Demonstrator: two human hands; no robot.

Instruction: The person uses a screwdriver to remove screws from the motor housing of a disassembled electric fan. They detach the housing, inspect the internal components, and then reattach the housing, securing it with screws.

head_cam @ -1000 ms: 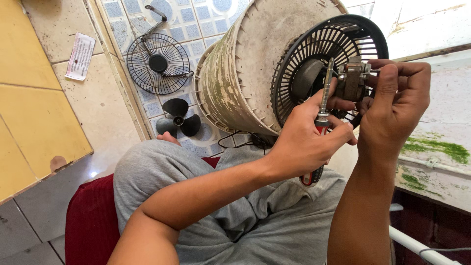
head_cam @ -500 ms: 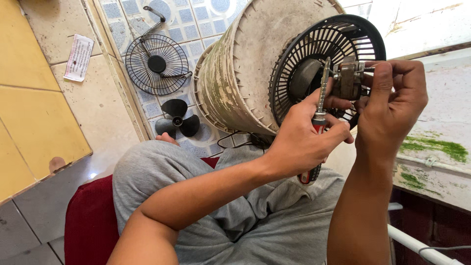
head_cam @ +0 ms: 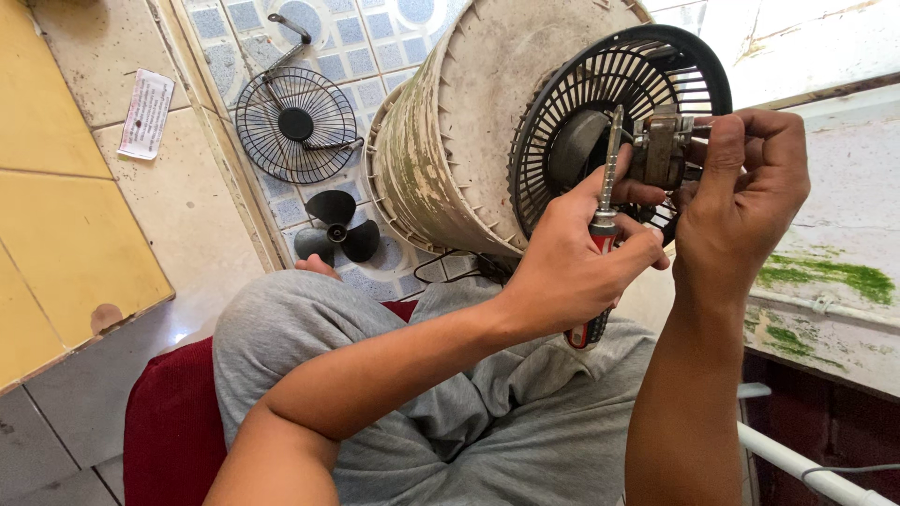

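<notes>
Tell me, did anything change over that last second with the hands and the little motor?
Barely anything. The left hand keeps its grip on the red-handled screwdriver, shaft up against the small motor, which the right hand still holds. Nothing taken or let go. The black fan guard, bucket and floor parts stayed put.

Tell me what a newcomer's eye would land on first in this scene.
The two hands meet at upper right: the left hand grips a red-handled screwdriver with its shaft pointing up, and the right hand pinches a small metal fan motor. Just behind them, a black plastic fan guard leans on a big, stained, ribbed drum. On the tiled floor to the left lie a wire grille and a dark fan blade.
</notes>
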